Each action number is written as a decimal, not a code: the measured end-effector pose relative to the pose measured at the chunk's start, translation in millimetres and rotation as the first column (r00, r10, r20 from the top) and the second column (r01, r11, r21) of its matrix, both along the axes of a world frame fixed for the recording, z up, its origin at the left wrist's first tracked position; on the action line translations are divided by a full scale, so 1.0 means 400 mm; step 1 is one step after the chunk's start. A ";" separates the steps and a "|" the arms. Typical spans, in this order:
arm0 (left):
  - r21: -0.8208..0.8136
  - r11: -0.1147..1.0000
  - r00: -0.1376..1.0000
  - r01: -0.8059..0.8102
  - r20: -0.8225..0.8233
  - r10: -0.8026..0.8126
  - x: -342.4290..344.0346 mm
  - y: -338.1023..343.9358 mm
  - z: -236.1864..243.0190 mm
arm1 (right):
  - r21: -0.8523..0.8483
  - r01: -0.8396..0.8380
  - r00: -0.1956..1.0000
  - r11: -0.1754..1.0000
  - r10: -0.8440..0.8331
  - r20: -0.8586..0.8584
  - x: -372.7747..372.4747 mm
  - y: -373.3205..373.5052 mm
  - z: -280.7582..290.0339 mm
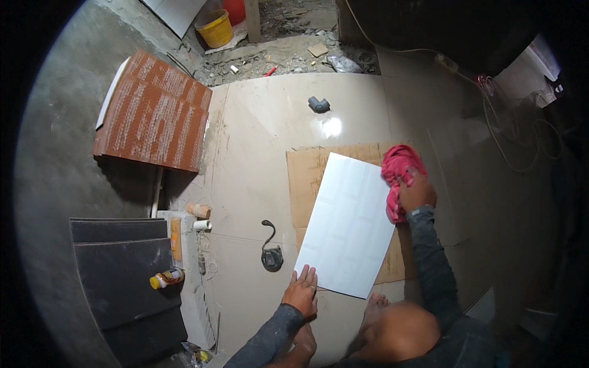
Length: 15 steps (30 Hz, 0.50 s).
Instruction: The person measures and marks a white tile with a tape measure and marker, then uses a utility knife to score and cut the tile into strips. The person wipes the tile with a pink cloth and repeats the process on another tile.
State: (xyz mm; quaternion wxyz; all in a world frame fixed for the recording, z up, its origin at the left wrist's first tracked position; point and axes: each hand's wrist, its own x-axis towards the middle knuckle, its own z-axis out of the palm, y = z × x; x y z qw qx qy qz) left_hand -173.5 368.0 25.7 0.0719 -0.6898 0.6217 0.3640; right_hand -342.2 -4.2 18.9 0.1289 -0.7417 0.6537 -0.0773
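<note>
A white rectangular tile (346, 227) lies at a slant on a flat piece of brown cardboard (304, 184). My left hand (300, 291) rests on the tile's near left corner, fingers stretched out and holding nothing. A bunched pink cloth (402, 162) is gripped in my right hand (418, 193) at the tile's far right edge. The cloth laps over that edge, and my right fingers are partly buried in its folds.
A black coiled tape-like tool (272, 257) and a grey pipe elbow (318, 105) lie on the floor. Leftward are brown-backed tiles (153, 110), dark tiles (126, 282) and a yellow-capped bottle (166, 278). Rubble (294, 55), a yellow bucket (215, 29) and a cable (491, 122) lie farther off.
</note>
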 end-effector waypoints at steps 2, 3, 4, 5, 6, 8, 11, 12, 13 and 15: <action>-0.042 0.998 0.998 -0.054 -0.033 0.052 -0.006 0.007 -0.006 | -0.010 0.023 0.996 1.000 -0.022 0.082 -0.007 0.006 0.040; -0.054 0.997 0.997 -0.057 -0.048 0.054 -0.005 0.012 -0.012 | -0.124 0.008 0.985 0.992 0.013 0.171 0.007 0.015 0.044; -0.090 0.994 0.996 -0.061 -0.069 0.055 -0.003 0.018 -0.018 | -0.030 -0.115 0.960 0.993 0.119 0.254 0.018 0.041 0.041; -0.125 0.990 0.997 -0.060 -0.060 0.053 0.002 0.026 -0.023 | -0.075 -0.299 0.905 0.951 0.307 0.295 0.050 0.086 0.016; -0.125 0.991 0.995 -0.056 -0.087 0.046 0.006 0.032 -0.030 | -0.146 -0.464 0.787 0.873 0.483 0.385 0.084 0.146 -0.017; -0.171 0.983 0.991 -0.071 -0.127 0.050 0.020 0.044 -0.043 | 0.021 -0.640 0.710 0.768 0.582 0.396 0.133 0.308 -0.091; -0.344 0.912 0.946 -0.224 -0.302 0.119 0.043 0.055 -0.049 | -0.015 -0.767 0.596 0.642 0.720 0.355 0.105 0.539 -0.142; -0.310 0.901 0.913 -0.304 -0.366 0.182 0.050 0.065 -0.039 | 0.049 -0.840 0.527 0.541 0.790 0.313 0.071 0.591 -0.135; -0.256 0.878 0.868 -0.404 -0.410 0.280 0.066 0.070 -0.027 | -0.083 -0.848 0.457 0.523 0.802 0.385 0.043 0.619 -0.123; -0.374 0.739 0.805 -0.561 -0.455 0.381 0.056 0.101 0.018 | 0.042 -0.897 0.409 0.441 0.787 0.462 -0.008 0.610 -0.094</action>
